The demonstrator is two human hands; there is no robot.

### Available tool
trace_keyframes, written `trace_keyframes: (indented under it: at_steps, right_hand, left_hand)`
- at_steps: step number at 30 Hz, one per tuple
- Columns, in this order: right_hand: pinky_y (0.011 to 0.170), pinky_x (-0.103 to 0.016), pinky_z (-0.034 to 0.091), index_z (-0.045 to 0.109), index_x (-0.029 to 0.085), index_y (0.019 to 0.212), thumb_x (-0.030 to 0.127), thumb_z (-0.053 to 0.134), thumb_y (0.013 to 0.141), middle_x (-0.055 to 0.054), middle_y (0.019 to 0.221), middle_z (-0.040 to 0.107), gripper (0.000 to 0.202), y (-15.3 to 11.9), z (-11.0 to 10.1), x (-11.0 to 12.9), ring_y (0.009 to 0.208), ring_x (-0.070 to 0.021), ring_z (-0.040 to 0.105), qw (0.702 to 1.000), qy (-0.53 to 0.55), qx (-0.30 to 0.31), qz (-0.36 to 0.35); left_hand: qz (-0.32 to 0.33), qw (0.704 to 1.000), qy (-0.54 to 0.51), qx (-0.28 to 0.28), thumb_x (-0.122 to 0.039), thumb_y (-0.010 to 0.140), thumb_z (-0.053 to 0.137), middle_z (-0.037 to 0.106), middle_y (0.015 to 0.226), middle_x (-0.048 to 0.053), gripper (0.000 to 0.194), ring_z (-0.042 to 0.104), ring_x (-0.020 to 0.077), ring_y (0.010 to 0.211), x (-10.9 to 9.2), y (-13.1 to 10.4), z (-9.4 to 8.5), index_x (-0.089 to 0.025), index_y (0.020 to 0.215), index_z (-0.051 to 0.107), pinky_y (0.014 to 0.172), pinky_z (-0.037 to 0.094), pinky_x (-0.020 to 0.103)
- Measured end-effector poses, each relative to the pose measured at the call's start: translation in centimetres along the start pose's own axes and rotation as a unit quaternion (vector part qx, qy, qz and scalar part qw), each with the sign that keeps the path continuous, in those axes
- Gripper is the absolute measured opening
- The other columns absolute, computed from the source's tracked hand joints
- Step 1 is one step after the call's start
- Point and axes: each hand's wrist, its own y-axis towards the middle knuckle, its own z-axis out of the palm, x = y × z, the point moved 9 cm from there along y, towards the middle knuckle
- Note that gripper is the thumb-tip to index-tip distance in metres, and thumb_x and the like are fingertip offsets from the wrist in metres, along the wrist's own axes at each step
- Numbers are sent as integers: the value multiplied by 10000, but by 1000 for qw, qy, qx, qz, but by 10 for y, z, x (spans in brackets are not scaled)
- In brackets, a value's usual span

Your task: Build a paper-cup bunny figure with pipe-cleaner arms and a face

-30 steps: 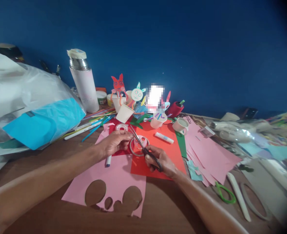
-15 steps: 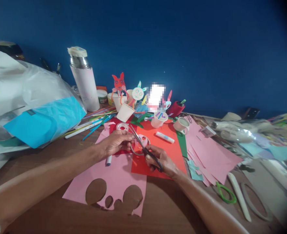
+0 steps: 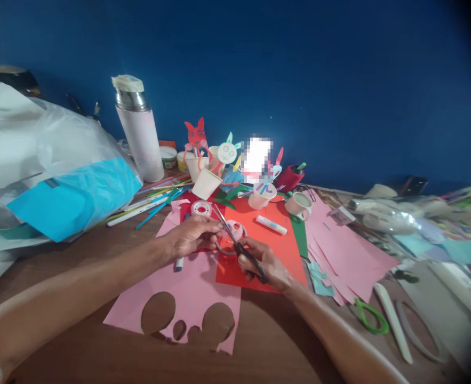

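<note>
My right hand is closed around the black handles of a pair of scissors, whose blades point up and left. The fingers of my left hand are pinched together just left of the blades, on something too small to make out. Beneath and between the hands a pink paper piece and a grey ring-like strip show, partly hidden. Orange paper lies under my right hand. Pink paper with round holes is nearer me, and a roll of tape sits behind my left hand.
Paper cups with animal figures stand at the back, beside a white flask. A mug and a glue stick are right of centre. Pink sheets lie right, a plastic bag left.
</note>
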Motion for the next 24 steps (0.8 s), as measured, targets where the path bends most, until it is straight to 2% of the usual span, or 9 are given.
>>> trace_keyframes:
  at_steps: [4, 12, 24]
  right_hand:
    - [399, -165, 402, 525, 181, 897, 390, 590, 733, 60, 586, 506, 274, 1, -1, -3, 413, -42, 451, 1000, -4, -1, 2]
    - [372, -163, 398, 529, 181, 891, 413, 609, 707, 71, 539, 484, 307, 1, -4, -7, 384, -42, 435, 1000, 0, -8, 3]
    - [335, -144, 374, 534, 171, 885, 400, 618, 699, 76, 507, 481, 307, 1, -5, -6, 354, -39, 437, 1000, 0, -17, 11]
  left_hand:
    - [-1, 1000, -2, 16, -91, 721, 565, 533, 512, 0, 64, 474, 47, 397, 1, 1, 3, -75, 661, 575, 406, 470, 171]
    - [-2, 1000, 0, 2, -81, 729, 551, 539, 514, -1, 77, 485, 52, 394, 1, 1, 0, -83, 654, 570, 407, 474, 176]
    - [-4, 1000, 11, 10, -96, 740, 544, 525, 453, 2, 107, 495, 67, 378, 2, 1, 1, -85, 636, 568, 411, 467, 172]
